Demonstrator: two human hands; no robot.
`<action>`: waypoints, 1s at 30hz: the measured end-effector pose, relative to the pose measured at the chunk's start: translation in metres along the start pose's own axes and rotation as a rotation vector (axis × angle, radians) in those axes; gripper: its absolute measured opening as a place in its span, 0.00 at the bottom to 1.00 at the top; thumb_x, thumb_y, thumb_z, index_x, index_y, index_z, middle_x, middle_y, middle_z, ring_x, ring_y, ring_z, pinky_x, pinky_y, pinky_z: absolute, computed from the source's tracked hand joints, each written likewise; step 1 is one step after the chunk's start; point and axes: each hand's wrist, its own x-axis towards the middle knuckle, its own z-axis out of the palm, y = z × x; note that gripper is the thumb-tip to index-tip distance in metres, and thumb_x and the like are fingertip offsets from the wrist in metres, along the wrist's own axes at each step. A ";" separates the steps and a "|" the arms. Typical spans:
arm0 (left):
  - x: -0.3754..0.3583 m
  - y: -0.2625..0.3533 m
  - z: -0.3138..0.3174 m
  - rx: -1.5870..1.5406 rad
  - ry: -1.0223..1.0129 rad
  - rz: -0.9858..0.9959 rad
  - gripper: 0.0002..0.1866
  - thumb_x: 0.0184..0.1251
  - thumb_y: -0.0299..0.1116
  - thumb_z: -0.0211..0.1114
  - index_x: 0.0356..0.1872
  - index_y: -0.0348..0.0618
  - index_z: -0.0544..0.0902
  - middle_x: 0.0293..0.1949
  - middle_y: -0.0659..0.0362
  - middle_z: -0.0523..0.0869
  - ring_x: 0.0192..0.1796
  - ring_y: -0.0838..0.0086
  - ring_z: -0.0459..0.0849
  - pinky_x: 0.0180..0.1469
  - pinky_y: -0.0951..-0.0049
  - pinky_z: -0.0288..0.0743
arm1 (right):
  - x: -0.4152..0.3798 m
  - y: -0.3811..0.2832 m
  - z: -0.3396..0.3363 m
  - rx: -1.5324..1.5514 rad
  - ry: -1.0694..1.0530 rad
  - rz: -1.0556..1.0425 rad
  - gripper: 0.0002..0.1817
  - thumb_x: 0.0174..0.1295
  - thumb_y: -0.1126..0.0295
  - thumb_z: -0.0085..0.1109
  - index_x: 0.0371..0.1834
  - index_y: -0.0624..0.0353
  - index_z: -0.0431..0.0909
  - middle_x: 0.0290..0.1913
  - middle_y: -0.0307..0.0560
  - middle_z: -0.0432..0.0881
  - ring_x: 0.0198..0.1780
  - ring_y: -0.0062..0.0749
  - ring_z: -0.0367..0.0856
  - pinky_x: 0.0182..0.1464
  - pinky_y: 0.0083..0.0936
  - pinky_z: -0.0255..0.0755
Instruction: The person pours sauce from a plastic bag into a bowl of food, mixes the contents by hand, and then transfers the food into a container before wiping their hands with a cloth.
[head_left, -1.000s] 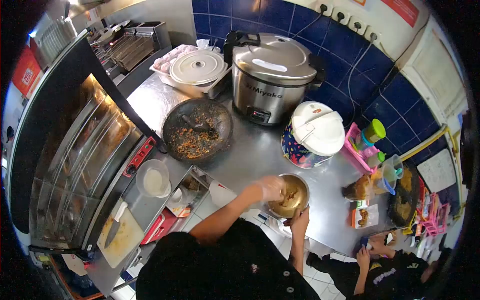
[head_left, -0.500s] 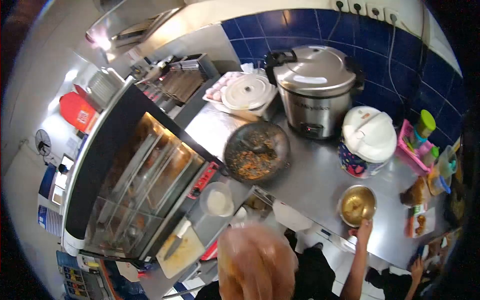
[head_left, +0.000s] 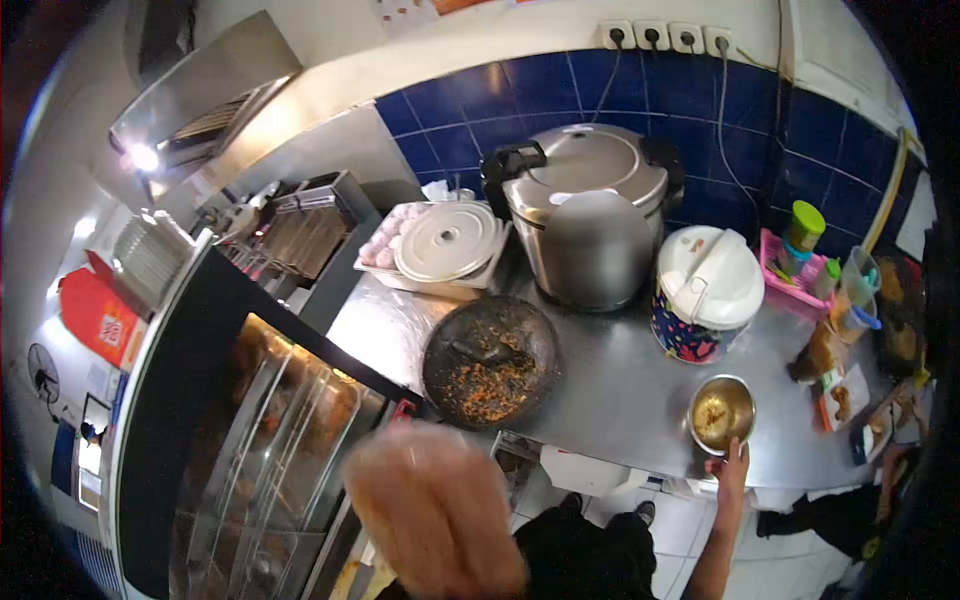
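Note:
My right hand (head_left: 732, 464) grips the near rim of a small metal bowl (head_left: 722, 405) at the right front of the steel counter. Some yellowish food lies in the bowl. Close to the camera, my left hand (head_left: 435, 515) shows large and smeared, in what looks like a clear plastic glove. Its fingers cannot be made out. Beyond it stands a dark wok (head_left: 540, 345) with orange-brown bits of food and a dark utensil inside, apart from both hands.
A steel rice cooker (head_left: 590, 170) stands against the tiled wall, with a white-lidded container (head_left: 710, 280) beside it. A tray of eggs (head_left: 392, 238) carries a round lid (head_left: 450, 242). At left is a glass display cabinet (head_left: 290, 450); at right, a pink basket (head_left: 785, 275). Another person's arm shows far right.
The view has shifted, so the counter's things sit elsewhere in the picture. My left hand has moved left in view. My right hand stays on the bowl.

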 end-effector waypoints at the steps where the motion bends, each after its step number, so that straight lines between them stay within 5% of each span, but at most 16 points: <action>1: -0.018 -0.010 -0.005 0.036 0.297 0.050 0.08 0.66 0.33 0.66 0.38 0.42 0.76 0.29 0.58 0.76 0.27 0.74 0.74 0.25 0.72 0.71 | -0.012 -0.003 0.005 0.028 0.029 -0.011 0.39 0.71 0.48 0.56 0.76 0.54 0.50 0.37 0.53 0.79 0.20 0.31 0.80 0.21 0.25 0.75; 3: -0.054 -0.035 -0.022 0.113 0.891 0.122 0.10 0.63 0.26 0.68 0.42 0.38 0.77 0.35 0.53 0.81 0.33 0.69 0.80 0.32 0.74 0.76 | -0.039 -0.005 0.018 0.027 0.280 -0.020 0.40 0.70 0.48 0.57 0.77 0.52 0.52 0.32 0.47 0.75 0.22 0.28 0.77 0.23 0.23 0.74; 5: -0.105 -0.068 -0.077 0.141 1.195 -0.103 0.14 0.69 0.33 0.64 0.49 0.38 0.76 0.46 0.50 0.81 0.44 0.63 0.81 0.45 0.68 0.79 | -0.055 0.013 0.018 -0.129 0.403 -0.155 0.34 0.71 0.53 0.57 0.74 0.54 0.57 0.32 0.46 0.75 0.20 0.24 0.73 0.21 0.22 0.70; 7: -0.138 -0.104 -0.105 -0.183 1.245 -0.093 0.16 0.72 0.38 0.61 0.50 0.37 0.76 0.48 0.49 0.81 0.50 0.63 0.80 0.53 0.64 0.77 | -0.076 0.034 0.036 -0.319 0.374 -0.257 0.22 0.70 0.62 0.60 0.64 0.57 0.69 0.30 0.41 0.73 0.21 0.19 0.70 0.21 0.21 0.67; 8: -0.150 -0.120 -0.110 -0.504 1.273 -0.062 0.19 0.74 0.44 0.57 0.52 0.37 0.76 0.51 0.48 0.81 0.55 0.63 0.78 0.62 0.60 0.74 | -0.097 0.035 0.059 -0.387 0.228 -0.337 0.20 0.70 0.64 0.60 0.61 0.56 0.71 0.30 0.40 0.74 0.24 0.18 0.70 0.24 0.19 0.67; 10: -0.163 -0.150 -0.114 -0.656 1.283 -0.096 0.20 0.74 0.45 0.58 0.53 0.37 0.75 0.56 0.47 0.78 0.59 0.59 0.76 0.65 0.58 0.71 | -0.128 0.036 0.114 -0.480 0.015 -0.475 0.18 0.63 0.68 0.67 0.54 0.55 0.75 0.33 0.38 0.76 0.32 0.20 0.73 0.32 0.21 0.71; 12: -0.168 -0.175 -0.114 -0.846 1.251 -0.123 0.27 0.71 0.50 0.59 0.59 0.38 0.70 0.64 0.46 0.70 0.66 0.55 0.68 0.72 0.51 0.63 | -0.179 0.001 0.180 -0.623 -0.149 -0.451 0.20 0.55 0.68 0.73 0.49 0.57 0.77 0.37 0.41 0.78 0.36 0.25 0.75 0.39 0.24 0.74; 15: -0.159 -0.196 -0.107 -0.879 1.264 -0.143 0.29 0.71 0.52 0.59 0.60 0.39 0.70 0.65 0.47 0.70 0.66 0.55 0.68 0.72 0.48 0.62 | -0.215 -0.031 0.234 -0.738 -0.471 -0.904 0.23 0.51 0.62 0.76 0.48 0.55 0.77 0.41 0.46 0.79 0.40 0.41 0.79 0.43 0.33 0.76; 18: -0.159 -0.214 -0.105 -0.822 1.285 -0.179 0.30 0.70 0.55 0.58 0.62 0.41 0.69 0.64 0.48 0.72 0.66 0.55 0.69 0.71 0.48 0.62 | -0.229 -0.037 0.262 -0.857 -0.542 -1.109 0.22 0.51 0.62 0.75 0.47 0.54 0.77 0.42 0.47 0.78 0.40 0.46 0.79 0.43 0.36 0.76; 30: -0.172 -0.253 -0.097 -0.497 1.438 -0.429 0.38 0.69 0.59 0.58 0.69 0.41 0.64 0.67 0.48 0.69 0.67 0.56 0.67 0.68 0.53 0.65 | -0.210 -0.013 0.272 -0.923 -0.288 -1.006 0.09 0.53 0.73 0.65 0.35 0.59 0.76 0.38 0.49 0.77 0.36 0.45 0.80 0.36 0.36 0.75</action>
